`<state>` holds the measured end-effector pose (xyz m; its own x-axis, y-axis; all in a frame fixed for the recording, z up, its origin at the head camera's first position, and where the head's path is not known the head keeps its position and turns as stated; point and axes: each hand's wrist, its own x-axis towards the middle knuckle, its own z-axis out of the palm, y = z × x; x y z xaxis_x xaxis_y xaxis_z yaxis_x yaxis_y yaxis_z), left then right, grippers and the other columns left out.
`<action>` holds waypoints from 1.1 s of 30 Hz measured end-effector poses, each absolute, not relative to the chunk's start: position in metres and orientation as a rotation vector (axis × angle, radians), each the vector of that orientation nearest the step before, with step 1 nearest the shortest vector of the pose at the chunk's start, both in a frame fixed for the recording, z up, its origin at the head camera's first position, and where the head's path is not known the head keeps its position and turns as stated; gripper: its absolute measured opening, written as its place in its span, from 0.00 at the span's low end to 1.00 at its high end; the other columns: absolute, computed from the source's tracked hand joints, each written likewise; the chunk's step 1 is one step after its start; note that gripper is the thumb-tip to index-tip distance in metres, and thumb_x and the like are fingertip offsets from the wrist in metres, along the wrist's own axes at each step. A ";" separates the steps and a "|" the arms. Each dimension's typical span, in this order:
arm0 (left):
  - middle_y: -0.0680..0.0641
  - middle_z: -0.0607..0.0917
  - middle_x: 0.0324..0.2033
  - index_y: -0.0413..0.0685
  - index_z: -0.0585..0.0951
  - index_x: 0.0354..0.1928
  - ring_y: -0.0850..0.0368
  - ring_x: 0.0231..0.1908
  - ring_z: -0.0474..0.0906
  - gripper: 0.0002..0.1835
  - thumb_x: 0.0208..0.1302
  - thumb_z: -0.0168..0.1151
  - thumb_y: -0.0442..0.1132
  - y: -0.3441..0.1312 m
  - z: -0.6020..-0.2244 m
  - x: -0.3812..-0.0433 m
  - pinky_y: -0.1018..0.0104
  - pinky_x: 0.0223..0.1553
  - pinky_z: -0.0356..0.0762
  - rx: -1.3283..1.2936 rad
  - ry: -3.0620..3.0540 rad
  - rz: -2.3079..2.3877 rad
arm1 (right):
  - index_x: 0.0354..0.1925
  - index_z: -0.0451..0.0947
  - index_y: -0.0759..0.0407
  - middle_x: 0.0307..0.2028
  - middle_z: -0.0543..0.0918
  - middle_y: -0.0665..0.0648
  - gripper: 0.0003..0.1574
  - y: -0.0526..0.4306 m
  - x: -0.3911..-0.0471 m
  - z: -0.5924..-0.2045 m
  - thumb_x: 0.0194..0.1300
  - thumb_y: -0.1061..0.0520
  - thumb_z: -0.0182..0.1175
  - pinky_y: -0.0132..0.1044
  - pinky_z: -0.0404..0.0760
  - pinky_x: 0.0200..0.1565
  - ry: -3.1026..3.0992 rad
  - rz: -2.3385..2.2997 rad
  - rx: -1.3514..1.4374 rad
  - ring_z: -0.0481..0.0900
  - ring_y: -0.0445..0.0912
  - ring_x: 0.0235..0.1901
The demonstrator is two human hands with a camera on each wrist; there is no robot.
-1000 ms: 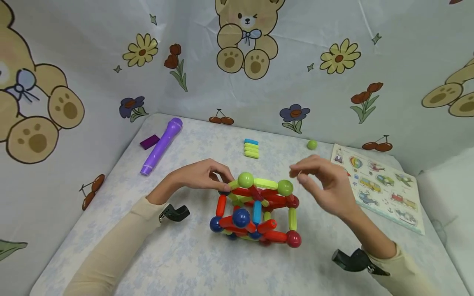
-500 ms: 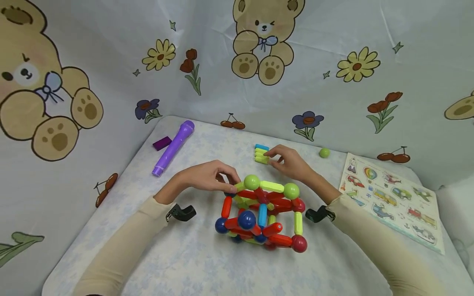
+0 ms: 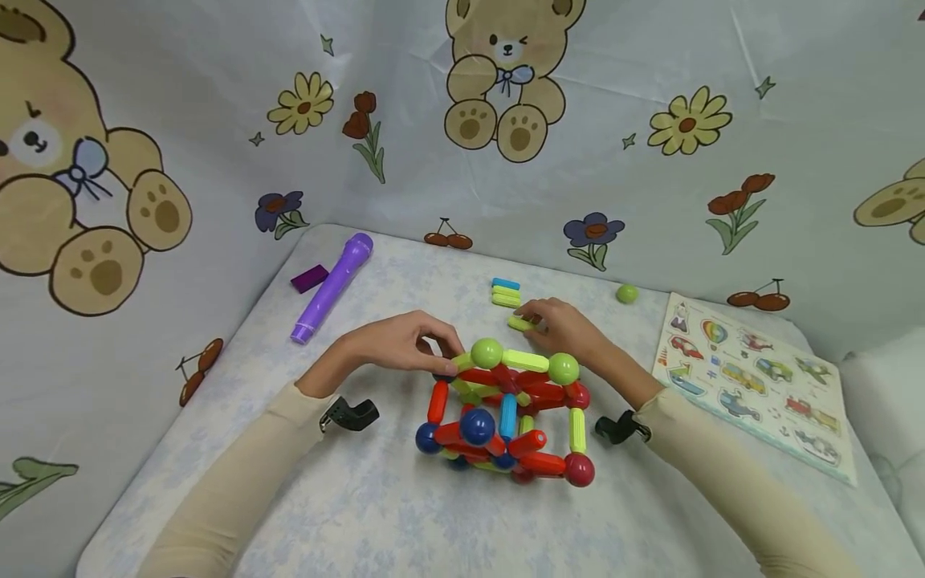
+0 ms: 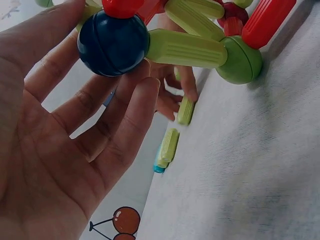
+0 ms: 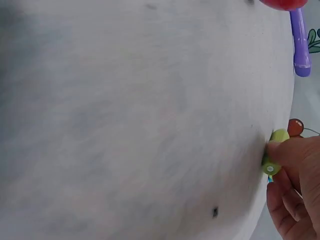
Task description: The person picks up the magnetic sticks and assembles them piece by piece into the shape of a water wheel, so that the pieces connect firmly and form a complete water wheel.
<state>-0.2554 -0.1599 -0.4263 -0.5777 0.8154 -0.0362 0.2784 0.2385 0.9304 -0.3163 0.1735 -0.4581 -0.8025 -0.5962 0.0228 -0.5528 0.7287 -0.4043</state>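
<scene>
A structure of magnetic rods and balls, in red, blue and yellow-green, stands mid-table. My left hand grips its upper left back corner. In the left wrist view, the fingers lie about a dark blue ball there. Behind the structure, my right hand pinches a yellow-green magnetic rod low at the tabletop. The right wrist view shows thumb and fingers on that rod, one end facing the camera. Just beyond lie two yellow-green rods and a blue rod, side by side.
A purple toy microphone and a dark purple block lie at the back left. A loose green ball sits at the back right. A picture board lies along the right side. Printed cloth hangs behind the table.
My right hand has moved left from beside the structure to the row of rods. It has taken hold of the nearest yellow-green one and drawn it away. My left hand keeps its hold.
</scene>
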 end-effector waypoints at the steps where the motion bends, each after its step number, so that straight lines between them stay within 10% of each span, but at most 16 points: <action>1: 0.50 0.90 0.46 0.48 0.90 0.52 0.50 0.49 0.85 0.09 0.74 0.71 0.38 -0.159 -0.426 -0.255 0.55 0.50 0.89 0.996 1.986 1.331 | 0.63 0.83 0.61 0.53 0.88 0.61 0.25 0.178 -0.311 -0.455 0.69 0.62 0.73 0.54 0.87 0.56 2.815 -0.606 -0.904 0.85 0.56 0.53; 9: 0.49 0.90 0.47 0.47 0.90 0.52 0.49 0.50 0.86 0.09 0.74 0.70 0.37 -0.152 -0.428 -0.253 0.55 0.51 0.89 1.000 1.965 1.353 | 0.64 0.82 0.62 0.52 0.89 0.60 0.27 0.230 -0.274 -0.432 0.68 0.66 0.73 0.53 0.88 0.49 2.932 -0.799 -0.857 0.86 0.55 0.49; 17: 0.49 0.90 0.47 0.49 0.91 0.51 0.49 0.50 0.85 0.07 0.74 0.70 0.37 -0.151 -0.430 -0.253 0.55 0.52 0.89 0.999 1.988 1.349 | 0.61 0.84 0.58 0.49 0.91 0.53 0.31 0.251 -0.205 -0.376 0.61 0.69 0.77 0.19 0.79 0.47 3.080 -1.088 -0.941 0.84 0.40 0.45; 33: 0.48 0.90 0.47 0.46 0.90 0.52 0.47 0.50 0.85 0.08 0.75 0.70 0.37 -0.147 -0.429 -0.252 0.56 0.51 0.89 1.010 1.985 1.372 | 0.60 0.83 0.49 0.51 0.89 0.44 0.37 0.234 -0.118 -0.350 0.55 0.71 0.80 0.30 0.84 0.45 2.744 -1.176 -1.217 0.84 0.38 0.48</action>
